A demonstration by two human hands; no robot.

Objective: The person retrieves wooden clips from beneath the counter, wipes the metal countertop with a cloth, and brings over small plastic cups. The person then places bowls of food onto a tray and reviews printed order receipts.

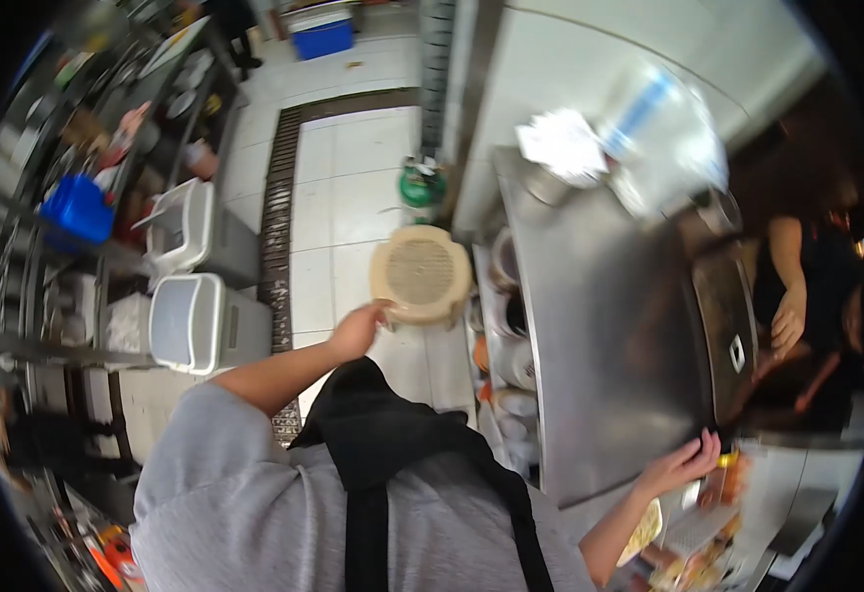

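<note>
A beige plastic stool (420,273) with a patterned top is in front of me, left of the steel counter. My left hand (356,332) is at its near left rim, fingers curled closed over the edge. My right hand (679,468) reaches out to the right by the near end of the steel counter (610,375), its fingers stretched and holding nothing. Next to those fingers stands a container with a yellow lid (727,460), blurred. Just below my right wrist, a bowl of pale food (644,531) is partly hidden by the forearm.
Grey bins with white rims (217,321) line the left side by a floor drain (279,212). A green cylinder (420,185) stands beyond the stool. Clear plastic bags (664,138) lie on the counter's far end. Another person's hand (789,321) shows at right.
</note>
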